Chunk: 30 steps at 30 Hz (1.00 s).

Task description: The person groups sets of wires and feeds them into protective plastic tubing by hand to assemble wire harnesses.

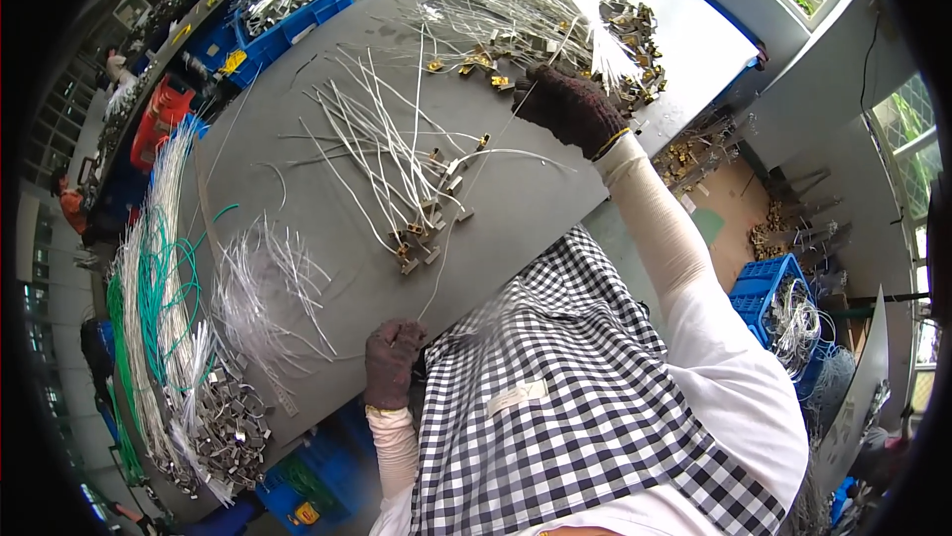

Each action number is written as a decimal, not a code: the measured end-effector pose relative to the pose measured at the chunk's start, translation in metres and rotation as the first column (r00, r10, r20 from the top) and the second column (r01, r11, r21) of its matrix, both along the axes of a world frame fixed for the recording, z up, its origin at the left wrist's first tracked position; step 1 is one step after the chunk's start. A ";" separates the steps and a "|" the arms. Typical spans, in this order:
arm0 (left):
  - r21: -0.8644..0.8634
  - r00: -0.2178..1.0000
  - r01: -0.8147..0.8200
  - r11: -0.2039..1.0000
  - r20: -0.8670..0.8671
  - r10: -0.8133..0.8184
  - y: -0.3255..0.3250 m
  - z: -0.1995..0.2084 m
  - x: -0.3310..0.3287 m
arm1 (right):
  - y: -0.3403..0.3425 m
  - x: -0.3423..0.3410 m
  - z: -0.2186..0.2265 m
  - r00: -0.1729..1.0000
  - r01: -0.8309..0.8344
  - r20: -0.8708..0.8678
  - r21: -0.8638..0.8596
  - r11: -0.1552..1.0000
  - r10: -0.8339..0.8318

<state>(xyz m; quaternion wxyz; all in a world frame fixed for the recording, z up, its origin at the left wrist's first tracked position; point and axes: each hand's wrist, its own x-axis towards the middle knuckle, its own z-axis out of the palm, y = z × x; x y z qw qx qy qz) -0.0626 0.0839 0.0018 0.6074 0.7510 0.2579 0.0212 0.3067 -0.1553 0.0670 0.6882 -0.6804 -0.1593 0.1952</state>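
Observation:
My left hand point(394, 362), in a dark maroon knit glove, is closed at the table's near edge on the end of a thin white wire point(438, 283). The wire runs up across the tabletop toward my right hand point(573, 112), gloved alike. That hand's fingers are closed around the wire's far part, beside a heap of small metal clips point(635, 35); its fingertips are partly hidden. Between my hands lies a loose group of white wires point(372, 144) with brass and silver clips point(421, 234) on their near ends.
A large bundle of white wires point(496, 0) spreads over the far table. To the left lie clear strands point(253, 283), long white and green wires point(164, 268), and silver clips point(233, 432). Blue crates point(297, 25) stand beyond; another blue crate point(764, 288) sits at right.

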 end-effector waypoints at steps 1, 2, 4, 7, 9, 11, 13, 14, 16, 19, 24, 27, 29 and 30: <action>0.034 1.000 0.003 0.999 0.004 -0.003 -0.003 0.001 0.002 | 0.004 -0.006 0.000 0.989 -0.031 0.138 -0.113 0.993 0.046; 0.033 1.000 -0.004 0.999 0.000 0.004 -0.006 -0.001 0.003 | 0.013 -0.015 -0.005 0.994 -0.075 -0.050 0.327 0.942 0.097; 0.000 0.999 0.010 1.000 0.041 -0.010 -0.014 -0.008 0.006 | 0.023 -0.024 -0.004 0.961 -0.063 -0.220 0.419 0.906 0.168; -0.117 0.999 -0.051 0.992 -0.004 0.051 -0.037 0.012 0.024 | 0.044 -0.046 -0.018 0.888 -0.060 -0.368 0.502 0.863 0.276; -0.145 0.995 -0.088 0.985 0.030 0.093 -0.044 0.013 0.033 | 0.058 -0.068 -0.024 0.959 -0.279 0.037 0.271 0.921 0.280; -0.152 0.990 -0.121 0.981 0.046 0.130 -0.049 0.011 0.042 | 0.066 -0.096 -0.013 0.884 -0.122 -0.387 0.349 0.929 0.261; -0.164 0.980 -0.150 0.975 0.106 0.168 -0.054 0.002 0.054 | 0.072 -0.118 -0.019 0.889 -0.205 -0.349 0.277 0.939 0.298; -0.168 0.978 -0.167 0.972 0.098 0.185 -0.055 0.007 0.059 | 0.071 -0.129 -0.024 0.881 -0.219 -0.357 0.274 0.936 0.310; -0.277 0.970 -0.182 0.944 0.109 0.219 -0.056 0.023 0.067 | 0.066 -0.152 -0.034 0.923 -0.327 0.233 0.062 0.943 0.305; -0.280 0.964 -0.151 0.948 0.169 0.204 -0.054 0.022 0.073 | 0.061 -0.180 -0.049 0.936 -0.335 0.147 0.097 0.937 0.320; -0.295 0.875 -0.096 0.951 0.430 0.222 -0.066 0.026 0.077 | 0.054 -0.176 -0.031 0.927 -0.367 0.053 -0.079 0.927 0.372; -0.405 0.903 -0.132 0.905 0.328 0.278 -0.060 0.017 0.078 | 0.060 -0.153 0.010 0.870 -0.233 0.362 -0.295 0.927 0.334; -0.541 0.925 -0.128 0.831 0.237 0.296 -0.057 0.020 0.080 | 0.067 -0.153 0.003 0.922 -0.275 0.219 -0.212 0.938 0.320; -0.588 0.923 -0.157 0.794 0.198 0.330 -0.058 0.023 0.082 | 0.072 -0.154 -0.001 0.952 -0.287 0.074 -0.121 0.950 0.297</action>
